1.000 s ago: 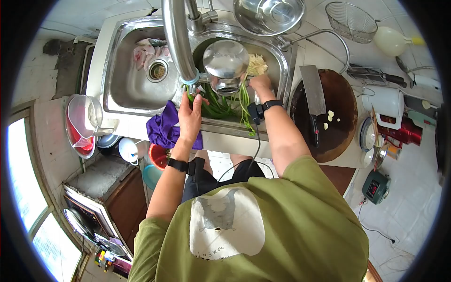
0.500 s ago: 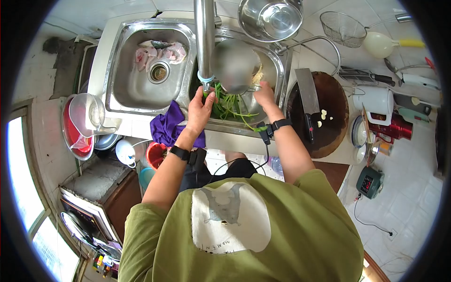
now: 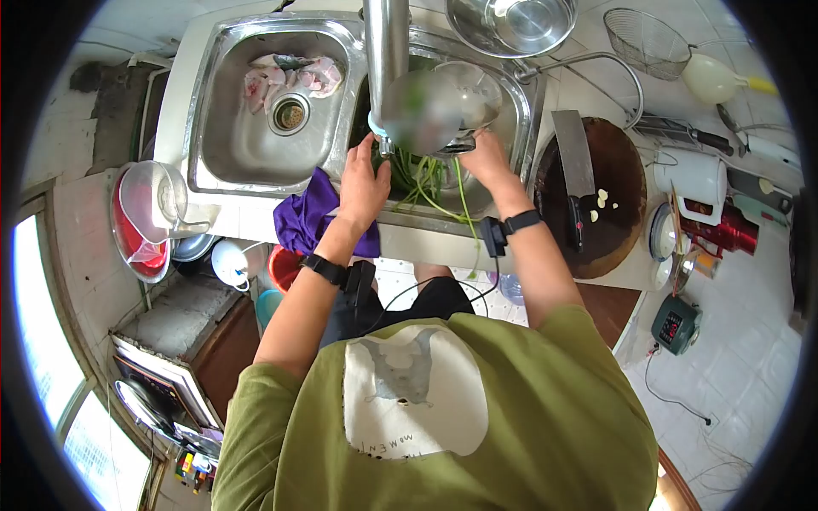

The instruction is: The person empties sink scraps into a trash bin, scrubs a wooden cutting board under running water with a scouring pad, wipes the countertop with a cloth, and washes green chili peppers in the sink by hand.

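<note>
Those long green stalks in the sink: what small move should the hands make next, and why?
Probably the right hand should draw the trailing ends of the green stalks back into the basin: at least one hangs out past the sink's front rim, and that hand is close by.

One long, thin green stem (image 3: 467, 209)'s been let down lower, now draped over the white table (image 3: 426, 249) edge.
</note>
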### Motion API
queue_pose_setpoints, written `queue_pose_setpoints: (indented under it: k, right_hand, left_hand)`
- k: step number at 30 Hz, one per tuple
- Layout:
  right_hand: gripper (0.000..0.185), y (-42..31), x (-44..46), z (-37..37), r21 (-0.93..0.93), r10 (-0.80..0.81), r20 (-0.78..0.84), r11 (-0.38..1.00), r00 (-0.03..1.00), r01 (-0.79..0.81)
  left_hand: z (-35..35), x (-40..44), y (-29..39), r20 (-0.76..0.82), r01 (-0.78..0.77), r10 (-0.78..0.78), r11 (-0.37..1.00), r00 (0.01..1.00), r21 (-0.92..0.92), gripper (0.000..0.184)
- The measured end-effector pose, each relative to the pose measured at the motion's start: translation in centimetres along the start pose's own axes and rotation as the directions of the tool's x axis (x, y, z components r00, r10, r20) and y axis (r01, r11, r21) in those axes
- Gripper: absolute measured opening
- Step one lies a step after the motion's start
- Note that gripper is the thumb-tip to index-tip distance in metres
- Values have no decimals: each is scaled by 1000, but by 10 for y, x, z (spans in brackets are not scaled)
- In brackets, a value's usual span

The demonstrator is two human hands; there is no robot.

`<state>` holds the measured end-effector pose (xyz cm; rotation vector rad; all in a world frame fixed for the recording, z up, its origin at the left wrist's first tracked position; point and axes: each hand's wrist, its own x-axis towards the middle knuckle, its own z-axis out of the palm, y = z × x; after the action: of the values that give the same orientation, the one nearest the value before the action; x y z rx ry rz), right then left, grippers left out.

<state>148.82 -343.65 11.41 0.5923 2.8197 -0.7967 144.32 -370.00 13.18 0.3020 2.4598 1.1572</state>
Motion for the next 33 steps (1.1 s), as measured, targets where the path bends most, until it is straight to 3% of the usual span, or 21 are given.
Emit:
queue_pose_setpoints:
  k: [1, 2, 3, 5, 7, 9, 11, 12, 13, 16, 19, 23, 25, 26, 27, 29, 31, 33]
  right_hand:
    - [20, -11, -3, -20, 127, -126, 29, 984, 992, 121]
    - [23, -18, 1, -39, 171, -48, 266, 985, 963, 2]
    - [23, -24, 2, -49, 172, -46, 267, 985, 963, -1]
    - [23, -33, 5, -69, -215, -167, 282, 949, 945, 232]
    - [29, -40, 3, -84, -169, -169, 297, 959, 940, 226]
    - [40, -28, 6, -83, -135, -153, 376, 967, 914, 217]
    - [40, -21, 5, -85, -179, -75, 430, 970, 900, 166]
    - [41, -21, 2, -87, -95, -30, 409, 993, 912, 75]
    - [42, -21, -1, -86, -6, 16, 403, 1000, 915, -15]
    - [45, -15, -12, -82, -6, -37, 482, 999, 875, 46]
    - [44, -36, -22, -101, -101, -53, 353, 990, 934, 94]
    - [44, -42, -26, -118, -135, -115, 314, 977, 942, 164]
    - [47, -29, -21, -112, 227, -68, 278, 974, 958, 3]
    - [47, -23, -17, -105, 79, -64, 315, 996, 947, 41]
    - [47, -13, -17, -95, 81, -63, 308, 996, 949, 39]
    - [48, 3, -9, -76, 411, -76, 202, 911, 976, -14]
    - [47, 9, 0, -63, 411, -12, 265, 906, 964, -101]
    - [47, 5, 4, -58, 408, 52, 313, 894, 948, -184]
  left_hand:
    - [-1, -3, 4, 9, -3, 3, 1000, 1000, 29, 58]
    - [5, -5, 1, -72, -64, 62, 998, 995, -23, 52]
    - [4, -7, 3, -70, -64, 62, 998, 996, -22, 52]
    - [2, -4, 9, -48, 17, -28, 977, 998, -213, 49]
    - [-16, -3, 26, -89, 3, -35, 940, 995, -341, 46]
    - [-39, -4, 43, -170, -85, 26, 932, 985, -352, 49]
    - [-56, -6, 54, -241, -187, 80, 865, 967, -466, 57]
    - [-68, -9, 70, -233, -217, 105, 819, 967, -531, 65]
    - [-79, -16, 86, -242, -265, 155, 805, 958, -530, 66]
    - [-100, -28, 127, -223, -409, 349, 838, 910, -362, 67]
    - [-93, -37, 147, -257, -440, 369, 837, 893, -325, 69]
    - [-85, -40, 143, -267, -423, 348, 851, 898, -313, 70]
    - [-81, -46, 147, -262, -397, 321, 854, 910, -336, 70]
    - [-79, -48, 154, -232, -377, 310, 854, 922, -359, 70]
    - [-76, -46, 162, -204, -365, 308, 849, 929, -382, 70]
    - [-58, -31, 161, -207, -500, 455, 796, 866, -341, 69]
    - [-39, -16, 172, -175, -544, 515, 796, 839, -266, 72]
    - [-34, 1, 183, -98, -521, 526, 765, 845, -379, 77]
